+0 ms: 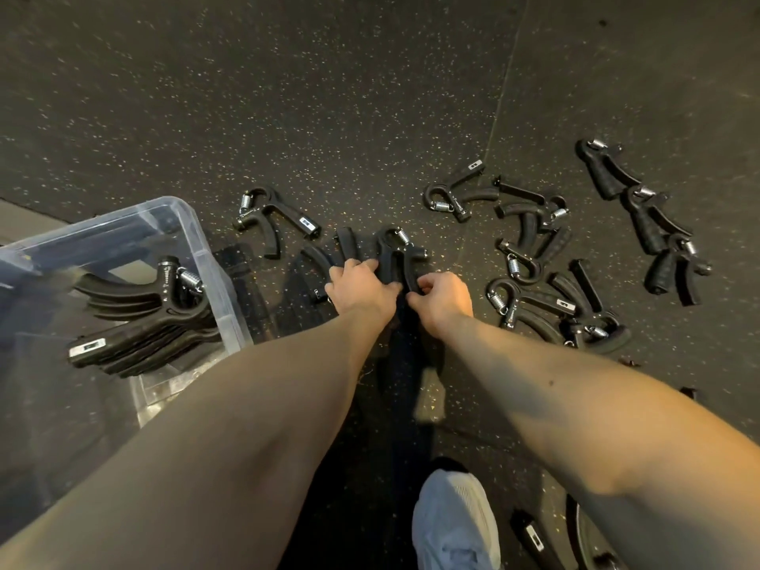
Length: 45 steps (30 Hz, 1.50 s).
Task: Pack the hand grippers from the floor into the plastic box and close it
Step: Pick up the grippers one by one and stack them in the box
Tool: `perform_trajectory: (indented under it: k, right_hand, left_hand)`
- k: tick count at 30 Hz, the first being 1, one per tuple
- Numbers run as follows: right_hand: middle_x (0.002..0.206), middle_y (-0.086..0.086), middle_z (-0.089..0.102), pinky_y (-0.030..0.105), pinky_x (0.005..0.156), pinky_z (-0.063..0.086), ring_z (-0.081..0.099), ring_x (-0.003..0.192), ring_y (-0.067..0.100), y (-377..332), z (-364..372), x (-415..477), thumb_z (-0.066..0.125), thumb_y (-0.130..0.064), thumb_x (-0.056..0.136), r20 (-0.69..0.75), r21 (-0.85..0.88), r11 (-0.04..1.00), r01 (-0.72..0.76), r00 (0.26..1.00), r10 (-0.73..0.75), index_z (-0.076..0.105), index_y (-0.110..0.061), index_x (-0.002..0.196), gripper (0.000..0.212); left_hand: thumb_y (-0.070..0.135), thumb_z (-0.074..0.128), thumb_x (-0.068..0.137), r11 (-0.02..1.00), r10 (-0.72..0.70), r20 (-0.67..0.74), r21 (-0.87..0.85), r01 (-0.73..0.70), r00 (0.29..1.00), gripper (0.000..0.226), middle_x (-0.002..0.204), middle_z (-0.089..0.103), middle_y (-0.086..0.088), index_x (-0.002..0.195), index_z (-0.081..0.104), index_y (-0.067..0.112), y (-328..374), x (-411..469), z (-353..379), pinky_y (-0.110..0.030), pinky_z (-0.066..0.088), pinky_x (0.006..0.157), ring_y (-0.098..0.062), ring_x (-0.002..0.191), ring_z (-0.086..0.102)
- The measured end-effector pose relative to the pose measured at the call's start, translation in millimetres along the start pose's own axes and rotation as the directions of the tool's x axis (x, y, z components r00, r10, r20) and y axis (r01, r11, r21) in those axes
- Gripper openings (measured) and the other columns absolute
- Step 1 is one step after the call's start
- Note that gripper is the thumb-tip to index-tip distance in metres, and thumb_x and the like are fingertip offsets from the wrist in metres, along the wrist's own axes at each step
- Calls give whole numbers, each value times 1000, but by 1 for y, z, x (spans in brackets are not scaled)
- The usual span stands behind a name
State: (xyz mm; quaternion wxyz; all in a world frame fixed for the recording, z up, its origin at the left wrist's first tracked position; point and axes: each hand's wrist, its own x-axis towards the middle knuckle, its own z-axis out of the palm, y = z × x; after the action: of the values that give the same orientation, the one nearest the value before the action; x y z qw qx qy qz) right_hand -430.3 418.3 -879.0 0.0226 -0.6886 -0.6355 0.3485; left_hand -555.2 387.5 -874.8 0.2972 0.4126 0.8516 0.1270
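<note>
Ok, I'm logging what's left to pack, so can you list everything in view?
Plastic box: one, clear, open, on the floor at left.
Packed grippers: one stack, count unclear, black with metal springs, inside the box.
Held grippers: one or more, black, on the floor at centre, between both hands.
Loose grippers: over ten, black, scattered on the floor, mostly to the right.
Floor: one, black speckled rubber, under everything.
Shoe: one, white, bottom centre.
Left hand: one, grips the held grippers.
Right hand: one, pinches the held grippers.
</note>
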Motion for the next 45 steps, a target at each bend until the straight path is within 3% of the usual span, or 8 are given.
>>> perform_trajectory:
  k: [7, 16, 20, 24, 28, 33, 39, 45]
  right_hand:
    - [68, -1, 65, 28, 63, 47, 56, 63, 13, -12, -45, -37, 73, -25, 78, -48, 157, 984, 85, 996, -78, 74, -15, 78, 10]
    - [81, -5, 66, 24, 78, 49, 57, 73, 9, -80, -106, -133, 80, -22, 82, -2, 207, 965, 163, 986, -166, 68, -23, 92, 16]
    - [76, -5, 66, 22, 65, 42, 55, 69, 10, -119, -118, -179, 76, -32, 84, -3, 125, 965, 231, 973, -232, 73, -19, 87, 14]
    - [66, -5, 67, 30, 70, 55, 61, 62, 12, -168, -109, -211, 74, -36, 83, -67, 265, 935, 236, 972, -227, 71, -19, 75, 19]
    - [71, 11, 71, 51, 77, 61, 72, 63, 25, -206, -80, -232, 74, -33, 85, 38, 550, 834, 52, 996, -87, 69, -8, 75, 27]
    - [77, 18, 74, 40, 61, 63, 75, 65, 30, -229, -46, -236, 81, -49, 75, 125, 684, 716, -140, 989, 74, 67, -1, 90, 52]
    - [88, 21, 74, 25, 41, 52, 68, 46, 21, -239, -16, -236, 77, -20, 82, 214, 757, 605, -247, 968, 128, 63, 1, 119, 45]
    - [81, 17, 72, 31, 57, 61, 72, 59, 21, -245, 0, -241, 69, -8, 90, 334, 850, 419, -319, 942, 40, 64, 5, 113, 27]
  left_hand:
    - [21, 81, 83, 755, -81, 169, -633, 171, 982, 57, 123, 68, -2, 134, 56, 13, 12, -43, -45, -34, 52, 100, -15, 107, 65]
    - [12, 83, 80, 585, -11, 129, -803, 111, 992, 52, 121, 67, -3, 127, 62, 12, 2, -117, -149, -32, 51, 100, -18, 109, 65]
    - [10, 81, 81, 619, -2, -34, -785, -25, 999, 46, 109, 64, 4, 123, 62, 15, -15, -149, -196, -11, 48, 72, -10, 94, 62]
    - [11, 83, 74, 724, 24, -140, -680, -114, 990, 47, 103, 75, 0, 119, 69, 15, -42, -170, -232, -34, 58, 89, -15, 90, 72]
    - [13, 79, 79, 852, 129, -258, -464, -240, 958, 39, 93, 68, 9, 117, 72, 19, -78, -185, -251, -23, 49, 84, -12, 89, 67]
    - [16, 73, 84, 907, 299, -332, -194, -375, 895, 32, 97, 59, 4, 114, 73, 26, -125, -187, -260, -30, 44, 82, -19, 94, 58]
    - [14, 75, 83, 903, 380, -290, -88, -420, 878, 30, 95, 56, 6, 108, 73, 30, -155, -181, -265, -28, 42, 85, -17, 94, 56]
    - [33, 87, 73, 910, 116, -391, -327, -256, 913, 54, 111, 59, 3, 121, 68, 20, -190, -176, -265, -29, 47, 98, -16, 107, 57]
